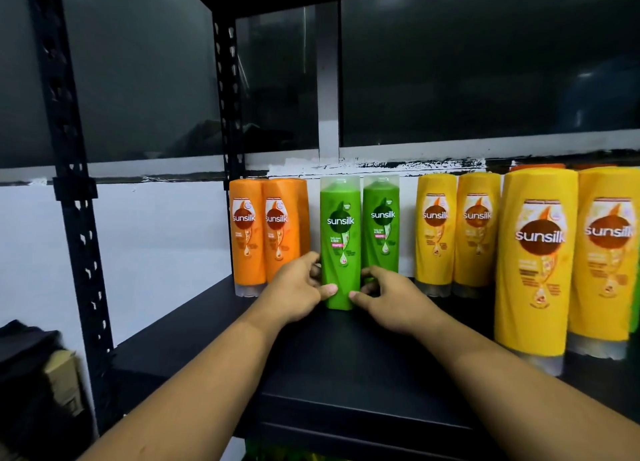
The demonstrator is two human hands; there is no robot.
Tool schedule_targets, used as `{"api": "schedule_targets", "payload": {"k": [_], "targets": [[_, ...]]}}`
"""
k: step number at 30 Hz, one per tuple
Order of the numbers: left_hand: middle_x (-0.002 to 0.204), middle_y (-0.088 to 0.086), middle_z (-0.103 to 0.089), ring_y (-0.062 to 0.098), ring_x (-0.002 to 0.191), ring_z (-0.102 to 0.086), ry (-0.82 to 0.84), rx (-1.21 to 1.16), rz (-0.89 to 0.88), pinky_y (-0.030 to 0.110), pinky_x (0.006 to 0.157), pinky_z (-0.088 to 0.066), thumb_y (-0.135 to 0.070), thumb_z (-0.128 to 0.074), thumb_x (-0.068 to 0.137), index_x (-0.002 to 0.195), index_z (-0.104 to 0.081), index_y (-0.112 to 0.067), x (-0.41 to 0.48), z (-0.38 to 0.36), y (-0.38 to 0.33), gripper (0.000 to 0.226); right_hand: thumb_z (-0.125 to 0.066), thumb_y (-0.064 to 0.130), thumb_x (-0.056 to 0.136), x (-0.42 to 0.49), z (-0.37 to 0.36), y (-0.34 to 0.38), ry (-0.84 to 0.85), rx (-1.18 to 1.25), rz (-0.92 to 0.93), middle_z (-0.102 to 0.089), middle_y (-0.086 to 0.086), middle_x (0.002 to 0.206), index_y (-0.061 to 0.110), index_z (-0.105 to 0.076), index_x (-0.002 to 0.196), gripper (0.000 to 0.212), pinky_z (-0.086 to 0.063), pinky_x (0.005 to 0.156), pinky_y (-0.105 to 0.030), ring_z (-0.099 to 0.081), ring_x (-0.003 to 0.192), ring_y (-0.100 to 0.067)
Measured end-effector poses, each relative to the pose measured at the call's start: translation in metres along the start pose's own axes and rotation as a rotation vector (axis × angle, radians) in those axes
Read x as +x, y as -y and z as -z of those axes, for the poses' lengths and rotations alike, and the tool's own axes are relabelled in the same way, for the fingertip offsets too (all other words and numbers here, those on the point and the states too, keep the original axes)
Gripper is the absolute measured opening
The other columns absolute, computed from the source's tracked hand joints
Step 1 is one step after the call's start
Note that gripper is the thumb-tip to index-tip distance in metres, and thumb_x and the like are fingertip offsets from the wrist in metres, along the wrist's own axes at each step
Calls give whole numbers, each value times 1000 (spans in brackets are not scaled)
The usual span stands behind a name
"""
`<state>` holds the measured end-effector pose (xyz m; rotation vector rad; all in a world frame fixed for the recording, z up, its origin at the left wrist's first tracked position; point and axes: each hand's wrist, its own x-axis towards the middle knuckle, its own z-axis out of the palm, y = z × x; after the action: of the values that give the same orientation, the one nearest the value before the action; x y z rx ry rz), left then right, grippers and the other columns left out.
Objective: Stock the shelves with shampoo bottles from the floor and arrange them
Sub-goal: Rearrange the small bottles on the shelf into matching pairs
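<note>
1. From my station I see the left hand [297, 289] curled round the lower left side of the green shampoo bottle [341, 238]. Its thumb lies across the front near the base and its fingers wrap behind.
2. The right hand [393, 299] mirrors it on the lower right side, thumb tip on the front and fingers bent round the edge. Both hands grip this one bottle.
3. The bottle stands upright in the middle of the black shelf [346, 363], clear cap on top and label facing me. I cannot tell whether its base rests fully on the board.
4. Just behind it and to its right stands a second green bottle [381, 225], also upright, near the back wall.
5. To the left, two orange bottles [278, 238] stand side by side, touching, caps down. The left hand's knuckles are just in front of the nearer one.
6. To the right, a back pair of yellow bottles [435, 238] stands cap-down in line with the second green bottle. Further right, a front pair of yellow bottles [535, 280] stands closer to me, near the shelf's front edge.
7. A black slotted post [78, 218] rises at the left of the rack, and a dark window [485, 72] sits above the white wall behind.
</note>
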<state>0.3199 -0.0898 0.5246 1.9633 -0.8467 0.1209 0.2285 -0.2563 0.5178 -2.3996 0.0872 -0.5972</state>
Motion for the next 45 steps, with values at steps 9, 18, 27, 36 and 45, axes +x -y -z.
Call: {"api": "schedule_targets", "payload": {"k": [9, 18, 27, 36, 45], "targets": [[90, -1, -71, 19, 90, -72, -26, -3, 78, 36, 93, -58, -5, -73, 91, 109, -65, -17, 0, 2, 7, 24, -71, 29, 91, 0, 0, 0, -39, 163, -54, -73, -1, 96, 21, -58, 118, 31, -52, 70, -25, -68, 86, -16], [66, -8, -45, 15, 81, -62, -43, -27, 114, 46, 90, -61, -4, -71, 93, 112, -64, -9, 4, 2, 14, 21, -75, 27, 88, 0, -2, 1, -74, 223, -41, -71, -1, 98, 19, -58, 112, 30, -55, 78, -31, -68, 88, -16], [77, 0, -66, 11, 74, -61, -72, 131, 76, 31, 75, -54, -19, -73, 93, 108, -65, -16, 6, 2, 16, 17, -74, 26, 89, 2, -4, 1, -32, 250, -57, -69, -4, 116, 16, -58, 123, 39, -53, 96, -33, -66, 105, -17], [93, 1, -75, 14, 87, -70, -85, 193, 55, 30, 82, -56, -23, -72, 94, 116, -66, -17, 5, 2, 15, 23, -74, 26, 90, 5, -6, -1, 14, 236, -41, -61, -10, 137, 9, -49, 143, 61, -44, 109, -32, -58, 126, -16], [86, 0, -74, 16, 82, -70, -75, 180, 55, 40, 88, -58, -22, -72, 94, 117, -66, -15, 5, 2, 14, 24, -72, 22, 91, 6, -8, -2, 33, 240, -30, -57, -12, 142, 8, -44, 147, 64, -42, 111, -30, -53, 132, -16]]}}
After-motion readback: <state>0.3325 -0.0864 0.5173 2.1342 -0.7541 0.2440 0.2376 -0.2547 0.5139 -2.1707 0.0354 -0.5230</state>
